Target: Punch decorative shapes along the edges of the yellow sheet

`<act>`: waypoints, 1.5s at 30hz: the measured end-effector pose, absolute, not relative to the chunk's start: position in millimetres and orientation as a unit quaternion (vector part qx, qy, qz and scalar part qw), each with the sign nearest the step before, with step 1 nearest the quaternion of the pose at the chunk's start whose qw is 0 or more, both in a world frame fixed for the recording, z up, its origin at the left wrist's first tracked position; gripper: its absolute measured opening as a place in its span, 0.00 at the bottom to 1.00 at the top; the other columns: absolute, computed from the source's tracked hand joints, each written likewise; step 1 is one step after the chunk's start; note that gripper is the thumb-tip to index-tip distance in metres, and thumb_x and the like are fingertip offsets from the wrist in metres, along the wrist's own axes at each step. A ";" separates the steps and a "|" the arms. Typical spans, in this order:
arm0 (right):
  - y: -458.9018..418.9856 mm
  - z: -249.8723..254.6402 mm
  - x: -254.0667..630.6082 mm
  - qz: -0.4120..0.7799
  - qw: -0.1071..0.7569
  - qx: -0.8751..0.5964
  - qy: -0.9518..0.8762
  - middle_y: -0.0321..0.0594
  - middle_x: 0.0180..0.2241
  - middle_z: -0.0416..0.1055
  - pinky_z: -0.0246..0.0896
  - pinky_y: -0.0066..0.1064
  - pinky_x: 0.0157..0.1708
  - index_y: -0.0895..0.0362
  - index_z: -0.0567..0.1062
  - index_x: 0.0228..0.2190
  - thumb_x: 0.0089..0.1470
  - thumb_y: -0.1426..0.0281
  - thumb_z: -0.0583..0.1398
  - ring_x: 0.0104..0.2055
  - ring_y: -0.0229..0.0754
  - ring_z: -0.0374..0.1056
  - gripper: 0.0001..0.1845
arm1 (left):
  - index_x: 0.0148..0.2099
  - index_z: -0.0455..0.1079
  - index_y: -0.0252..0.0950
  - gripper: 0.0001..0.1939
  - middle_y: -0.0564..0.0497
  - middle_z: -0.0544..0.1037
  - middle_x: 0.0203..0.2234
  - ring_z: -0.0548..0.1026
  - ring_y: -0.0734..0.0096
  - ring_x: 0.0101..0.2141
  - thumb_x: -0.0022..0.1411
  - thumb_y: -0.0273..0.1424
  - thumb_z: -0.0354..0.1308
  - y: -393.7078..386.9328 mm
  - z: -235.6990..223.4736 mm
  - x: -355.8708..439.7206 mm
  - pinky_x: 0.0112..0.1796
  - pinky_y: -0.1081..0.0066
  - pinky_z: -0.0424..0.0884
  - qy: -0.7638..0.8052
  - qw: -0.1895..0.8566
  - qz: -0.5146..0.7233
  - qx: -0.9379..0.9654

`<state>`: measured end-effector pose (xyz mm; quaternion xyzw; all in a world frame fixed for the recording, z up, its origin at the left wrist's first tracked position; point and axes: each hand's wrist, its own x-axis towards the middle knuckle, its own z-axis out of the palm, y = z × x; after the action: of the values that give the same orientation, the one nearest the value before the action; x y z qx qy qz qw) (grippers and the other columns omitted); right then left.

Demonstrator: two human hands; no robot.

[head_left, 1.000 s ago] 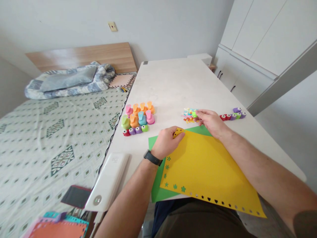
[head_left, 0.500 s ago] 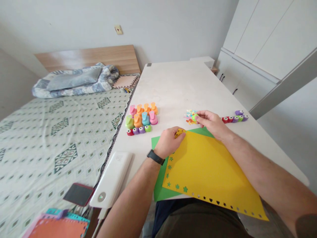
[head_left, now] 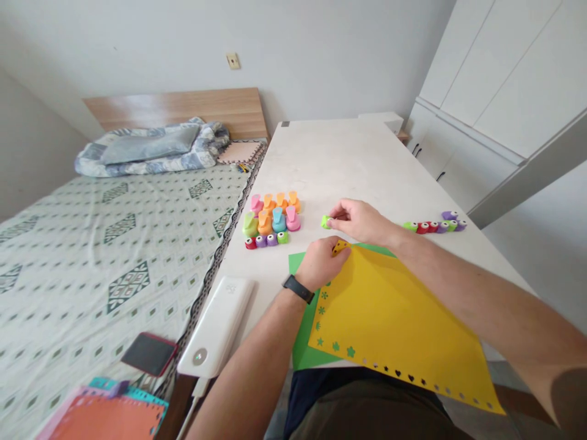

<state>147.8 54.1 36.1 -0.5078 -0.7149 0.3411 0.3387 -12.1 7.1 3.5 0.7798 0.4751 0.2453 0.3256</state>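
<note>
My left hand, with a black band on its wrist, pinches the far left corner of a yellow sheet of paper. Small shapes are cut out along that sheet's left and near edges. Beneath it lies a green sheet, showing at the left and far sides. My right hand is closed on a small green craft punch, held just beyond my left hand at the table. The loose paper cut-outs are hidden behind my right hand.
Larger craft punches stand in rows at the left, with small punches before them. Another row of small punches sits at the right. A white power bank lies at the table's left edge, beside the bed.
My right hand has moved left with the green craft punch, from the cut-outs to a spot beyond my left hand. My left hand keeps its hold on the yellow sheet. The view has shifted slightly.
</note>
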 end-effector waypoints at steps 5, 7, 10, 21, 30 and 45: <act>71.6 50.4 93.4 0.267 0.194 -0.493 -0.805 0.36 0.31 0.78 0.58 0.26 0.30 0.56 0.77 0.32 0.52 0.68 0.66 0.31 0.37 0.71 0.06 | 0.42 0.77 0.34 0.13 0.47 0.81 0.33 0.76 0.64 0.33 0.64 0.34 0.54 6.9 -1.8 -11.5 0.33 0.69 0.68 0.452 0.313 0.257 0.794; 79.0 48.0 77.8 0.244 0.158 -0.487 -0.823 0.36 0.32 0.78 0.56 0.26 0.29 0.56 0.78 0.33 0.52 0.68 0.67 0.31 0.36 0.70 0.06 | 0.46 0.77 0.35 0.13 0.46 0.82 0.37 0.78 0.62 0.37 0.64 0.32 0.54 6.3 -2.9 -11.2 0.38 0.67 0.71 0.439 0.321 0.264 0.797; 88.5 43.1 61.4 0.223 0.117 -0.472 -0.845 0.37 0.33 0.79 0.56 0.26 0.29 0.56 0.79 0.33 0.51 0.67 0.68 0.32 0.37 0.71 0.07 | 0.47 0.77 0.36 0.14 0.45 0.82 0.40 0.79 0.60 0.39 0.64 0.32 0.55 6.0 -4.2 -10.5 0.41 0.64 0.74 0.434 0.328 0.271 0.794; 88.6 38.9 46.0 0.138 0.076 -0.486 -0.860 0.41 0.32 0.79 0.52 0.29 0.27 0.56 0.77 0.33 0.46 0.61 0.69 0.32 0.42 0.71 0.14 | 0.57 0.72 0.32 0.20 0.41 0.79 0.51 0.76 0.55 0.52 0.63 0.28 0.54 5.4 -8.7 -8.4 0.54 0.59 0.73 0.408 0.329 0.312 0.792; 87.2 36.2 46.7 0.149 0.077 -0.495 -0.853 0.40 0.31 0.79 0.52 0.29 0.26 0.55 0.78 0.30 0.47 0.64 0.67 0.31 0.42 0.71 0.09 | 0.54 0.74 0.31 0.19 0.40 0.80 0.50 0.77 0.54 0.50 0.62 0.28 0.53 5.1 -8.4 -8.1 0.51 0.60 0.74 0.419 0.320 0.298 0.796; 67.4 58.1 156.2 0.187 0.246 -0.574 -0.759 0.38 0.30 0.78 0.58 0.31 0.30 0.53 0.79 0.33 0.57 0.59 0.62 0.29 0.39 0.69 0.11 | 0.42 0.79 0.36 0.12 0.47 0.83 0.34 0.77 0.65 0.32 0.64 0.33 0.55 1.4 5.7 -11.6 0.32 0.71 0.67 0.453 0.316 0.239 0.798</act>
<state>156.2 67.4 58.1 -0.5737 -0.7586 0.1872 0.2456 -11.6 1.4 5.7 0.7984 0.4534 0.2392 0.3158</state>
